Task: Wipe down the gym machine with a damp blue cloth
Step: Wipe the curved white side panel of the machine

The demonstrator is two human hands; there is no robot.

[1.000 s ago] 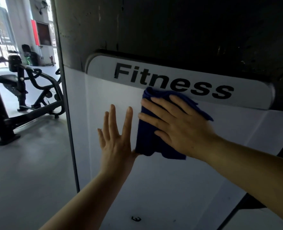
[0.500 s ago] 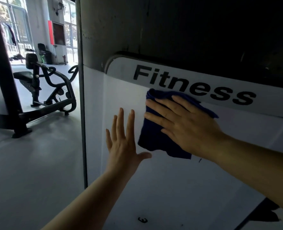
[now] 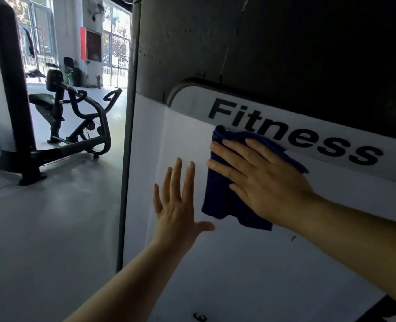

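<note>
Right hand (image 3: pixel 269 182), fingers flat, presses the crumpled blue cloth (image 3: pixel 217 201) against the smooth white panel (image 3: pixel 238 263); left hand (image 3: pixel 176 205) lies flat, fingers spread, at its 9 o'clock.

Head view, close, facing the machine panel (image 3: pixel 250 263)

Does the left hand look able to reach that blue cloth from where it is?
Probably yes. The left hand lies flat on the white panel right beside the blue cloth, nothing between them, though the right hand covers much of it.
</note>
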